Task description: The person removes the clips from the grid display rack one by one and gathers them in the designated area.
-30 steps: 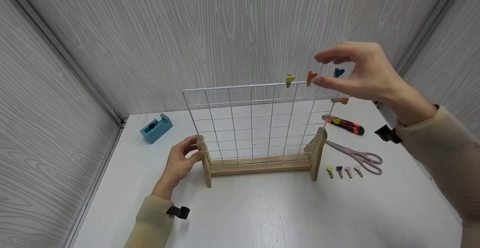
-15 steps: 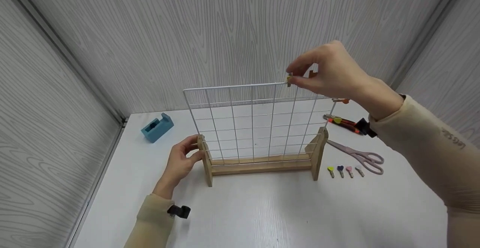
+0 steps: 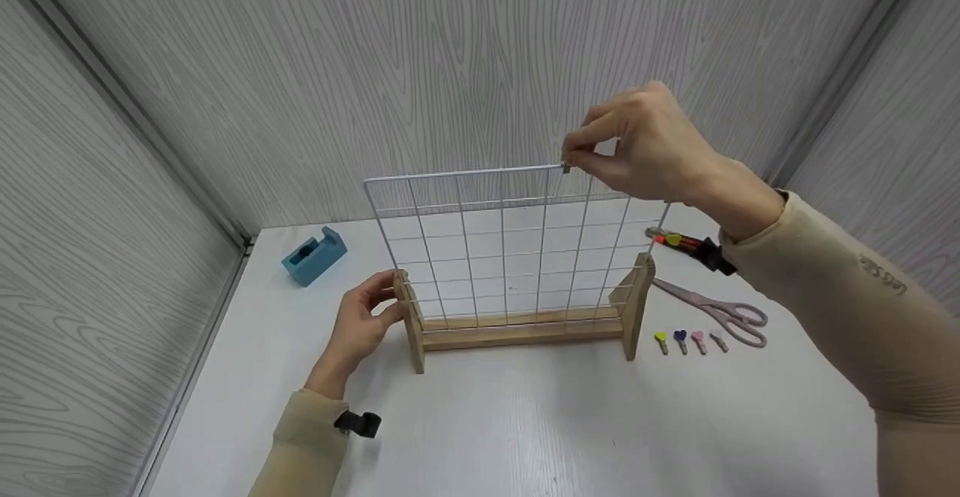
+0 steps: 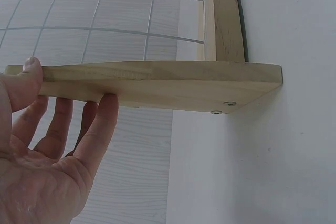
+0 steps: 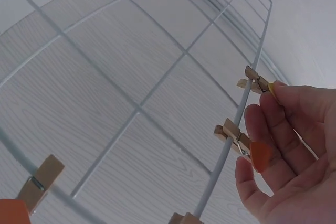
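We are pinching a yellow-tipped mini clothespin [image 5: 257, 81] with our right hand [image 3: 641, 140], it is straddling the wire grid's top rail [image 3: 465, 173], our left hand [image 3: 364, 324] is gripping the wooden left panel [image 4: 157, 85], scissors [image 3: 709, 306] are lying right, a blue tape dispenser [image 3: 315, 260] is sitting far left

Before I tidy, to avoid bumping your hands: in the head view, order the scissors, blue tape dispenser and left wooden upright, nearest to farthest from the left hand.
1. Left wooden upright: held by the left hand.
2. Blue tape dispenser: left, beyond that hand.
3. Scissors: far right.
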Action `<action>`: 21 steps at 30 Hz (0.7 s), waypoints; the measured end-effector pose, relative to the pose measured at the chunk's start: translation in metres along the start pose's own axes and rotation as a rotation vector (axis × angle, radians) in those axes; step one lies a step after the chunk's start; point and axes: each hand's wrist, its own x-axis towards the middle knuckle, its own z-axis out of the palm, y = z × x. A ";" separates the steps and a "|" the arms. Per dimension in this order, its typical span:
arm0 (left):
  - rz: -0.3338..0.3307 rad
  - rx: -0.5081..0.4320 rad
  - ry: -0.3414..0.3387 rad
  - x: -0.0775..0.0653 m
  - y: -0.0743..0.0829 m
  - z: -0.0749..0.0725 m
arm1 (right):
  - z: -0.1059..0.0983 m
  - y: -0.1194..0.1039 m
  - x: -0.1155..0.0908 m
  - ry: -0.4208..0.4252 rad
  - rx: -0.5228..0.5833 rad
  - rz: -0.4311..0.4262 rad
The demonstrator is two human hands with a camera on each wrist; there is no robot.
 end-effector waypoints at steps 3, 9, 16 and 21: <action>-0.006 0.009 -0.004 0.000 -0.001 0.000 | -0.005 -0.004 -0.003 0.017 0.017 0.017; -0.009 0.009 -0.001 0.000 0.000 0.000 | -0.017 -0.012 -0.016 0.013 0.032 -0.012; -0.006 0.020 0.000 0.000 -0.001 -0.001 | -0.022 -0.014 -0.041 0.006 0.049 -0.007; -0.006 0.011 -0.001 0.001 -0.002 -0.001 | -0.022 -0.010 -0.062 0.006 0.089 0.000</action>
